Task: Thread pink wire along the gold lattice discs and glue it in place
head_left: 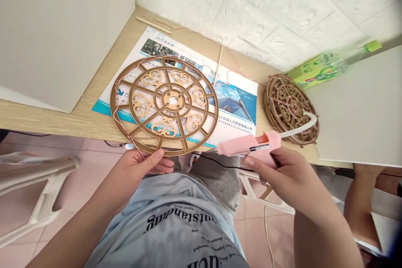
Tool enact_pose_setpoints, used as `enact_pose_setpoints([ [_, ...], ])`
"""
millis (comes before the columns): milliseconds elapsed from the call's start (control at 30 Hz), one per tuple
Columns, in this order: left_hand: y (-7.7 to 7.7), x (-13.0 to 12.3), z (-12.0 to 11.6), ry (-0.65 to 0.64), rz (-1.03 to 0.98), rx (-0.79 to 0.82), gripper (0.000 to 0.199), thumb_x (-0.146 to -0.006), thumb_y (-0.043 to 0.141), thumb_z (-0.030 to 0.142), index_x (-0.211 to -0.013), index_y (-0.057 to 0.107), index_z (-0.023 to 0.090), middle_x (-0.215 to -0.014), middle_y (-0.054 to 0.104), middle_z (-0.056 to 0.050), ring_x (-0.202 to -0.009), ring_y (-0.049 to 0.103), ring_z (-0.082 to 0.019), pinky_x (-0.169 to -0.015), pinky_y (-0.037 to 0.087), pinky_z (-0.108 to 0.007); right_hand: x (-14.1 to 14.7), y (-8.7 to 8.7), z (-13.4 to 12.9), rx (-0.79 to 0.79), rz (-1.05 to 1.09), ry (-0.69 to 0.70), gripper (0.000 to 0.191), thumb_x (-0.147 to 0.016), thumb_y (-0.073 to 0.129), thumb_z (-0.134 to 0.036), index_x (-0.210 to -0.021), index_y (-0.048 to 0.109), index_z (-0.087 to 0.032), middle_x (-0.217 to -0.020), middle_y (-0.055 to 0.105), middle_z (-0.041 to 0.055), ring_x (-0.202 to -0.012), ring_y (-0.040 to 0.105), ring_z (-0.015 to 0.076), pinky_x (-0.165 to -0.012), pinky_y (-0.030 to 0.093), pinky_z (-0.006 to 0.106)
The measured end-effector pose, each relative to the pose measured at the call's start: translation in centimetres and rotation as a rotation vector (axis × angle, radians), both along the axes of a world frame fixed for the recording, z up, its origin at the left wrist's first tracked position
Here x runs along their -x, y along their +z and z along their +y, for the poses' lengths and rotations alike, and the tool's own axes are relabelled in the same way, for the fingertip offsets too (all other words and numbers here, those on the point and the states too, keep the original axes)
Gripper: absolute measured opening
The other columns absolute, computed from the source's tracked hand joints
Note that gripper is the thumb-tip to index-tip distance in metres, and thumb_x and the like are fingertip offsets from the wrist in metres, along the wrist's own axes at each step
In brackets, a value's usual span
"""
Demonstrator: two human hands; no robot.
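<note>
My left hand (146, 161) grips the near edge of a round, gold-brown openwork disc (165, 134), thumb on top and fingers below. Spokes and scroll patterns fill the disc, and a thin reddish wire (124, 132) runs along its left rim. Beneath it on the table lies a printed brochure (238, 125). In my right hand (282, 171) is a pink hot glue gun (248, 146), its front pointing left toward the disc but apart from it. A white glue stick (300, 130) curves out of the gun's back end.
A stack of similar discs (290, 106) stands at the right, beside a green-capped bottle (329, 67). Thin wooden sticks (153, 24) lie near the wall. White panels (63, 29) flank the table. A black cable (220, 163) hangs below its front edge. Another person's arm (361, 205) shows at far right.
</note>
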State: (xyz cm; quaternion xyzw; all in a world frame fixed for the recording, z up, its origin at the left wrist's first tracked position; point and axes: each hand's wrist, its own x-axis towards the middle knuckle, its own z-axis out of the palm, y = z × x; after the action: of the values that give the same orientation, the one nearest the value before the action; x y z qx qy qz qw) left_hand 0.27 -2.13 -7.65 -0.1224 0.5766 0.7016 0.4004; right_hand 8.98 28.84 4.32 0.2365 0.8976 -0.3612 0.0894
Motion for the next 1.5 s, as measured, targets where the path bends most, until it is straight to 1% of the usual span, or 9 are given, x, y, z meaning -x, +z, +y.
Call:
enact_pose_setpoints([
  [100,0.0,0.0,0.0,-0.005,0.008,0.000,0.055,-0.082,0.088,0.069,-0.091,0.084,0.015,-0.100,0.083,-0.015,-0.090,0.080,-0.024,-0.086,0.067,-0.029,-0.5,0.4,-0.2,-0.111,0.049,0.126,0.049,-0.091,0.079,-0.065,-0.079,0.069,-0.018,-0.063,0.054,0.0015,-0.058,0.047,0.0154,-0.050,0.037,0.027],
  [267,0.3,0.0,0.1,-0.012,0.009,-0.017,0.055,-0.084,0.086,0.069,-0.095,0.083,0.015,-0.099,0.083,-0.015,-0.090,0.080,-0.023,-0.085,0.067,-0.028,-0.4,-0.7,2.6,0.026,0.053,-0.125,0.049,-0.086,0.084,-0.066,-0.092,0.071,-0.019,-0.067,0.057,0.0004,-0.059,0.050,0.0153,-0.052,0.040,0.027],
  [500,0.2,0.0,0.0,-0.003,-0.009,0.003,0.055,-0.081,0.089,0.068,-0.090,0.084,0.014,-0.099,0.082,-0.015,-0.089,0.079,-0.022,-0.084,0.067,-0.025,1.5,-3.7,6.4,0.075,0.066,-0.178,0.057,-0.084,0.079,-0.071,-0.097,0.067,-0.017,-0.072,0.062,0.0010,-0.061,0.055,0.0153,-0.057,0.046,0.029],
  [900,0.9,-0.2,-0.6,0.132,-0.098,-0.010,0.058,-0.074,0.093,0.068,-0.089,0.083,0.013,-0.096,0.082,-0.016,-0.086,0.081,-0.026,-0.080,0.068,-0.030,1.7,-6.1,4.5,-0.430,0.300,-0.270,0.057,-0.087,0.079,-0.071,-0.104,0.072,-0.017,-0.100,0.073,0.0116,-0.084,0.066,0.0243,-0.075,0.050,0.037],
  [1033,1.5,-0.2,-1.1,0.148,-0.124,-0.008,0.057,-0.075,0.092,0.067,-0.086,0.081,0.013,-0.100,0.082,-0.018,-0.089,0.081,-0.028,-0.079,0.067,-0.031,-0.2,-5.5,0.9,-0.502,0.442,-0.397,0.046,-0.095,0.075,-0.064,-0.102,0.068,-0.020,-0.100,0.070,0.0095,-0.083,0.061,0.0230,-0.079,0.048,0.038],
  [1100,1.8,-0.4,-1.4,0.141,-0.104,0.006,0.056,-0.077,0.091,0.067,-0.087,0.080,0.013,-0.101,0.082,-0.018,-0.094,0.081,-0.028,-0.083,0.066,-0.030,-1.4,-5.6,-2.2,-0.419,0.508,-0.390,0.033,-0.103,0.070,-0.053,-0.092,0.063,-0.022,-0.087,0.066,0.0053,-0.077,0.058,0.0205,-0.076,0.047,0.036],
  [1267,2.5,-1.7,-2.3,0.078,-0.059,-0.006,0.042,-0.093,0.081,0.059,-0.105,0.077,0.019,-0.108,0.082,-0.011,-0.109,0.078,-0.019,-0.094,0.062,-0.022,-2.2,-8.8,-10.6,0.208,0.224,0.400,0.014,-0.105,0.067,-0.035,-0.112,0.071,-0.023,-0.104,0.077,0.0085,-0.094,0.074,0.0239,-0.080,0.059,0.036],
  [1400,2.7,-2.5,-2.8,0.079,-0.076,-0.093,0.030,-0.099,0.077,0.050,-0.098,0.073,0.020,-0.108,0.081,-0.008,-0.105,0.078,-0.017,-0.092,0.065,-0.025,-0.2,-11.6,-14.6,0.362,0.176,0.485,0.055,-0.096,0.080,-0.036,-0.146,0.062,-0.020,-0.144,0.071,0.0138,-0.133,0.068,0.0324,-0.113,0.054,0.049],
  [1500,2.8,-2.3,-2.6,0.106,-0.099,-0.141,0.028,-0.099,0.078,0.048,-0.098,0.072,0.021,-0.105,0.081,-0.007,-0.101,0.078,-0.018,-0.086,0.067,-0.026,0.7,-11.8,-14.6,0.580,0.077,0.451,0.036,-0.101,0.075,-0.035,-0.134,0.071,-0.023,-0.126,0.079,0.0063,-0.116,0.074,0.0246,-0.101,0.057,0.038],
])
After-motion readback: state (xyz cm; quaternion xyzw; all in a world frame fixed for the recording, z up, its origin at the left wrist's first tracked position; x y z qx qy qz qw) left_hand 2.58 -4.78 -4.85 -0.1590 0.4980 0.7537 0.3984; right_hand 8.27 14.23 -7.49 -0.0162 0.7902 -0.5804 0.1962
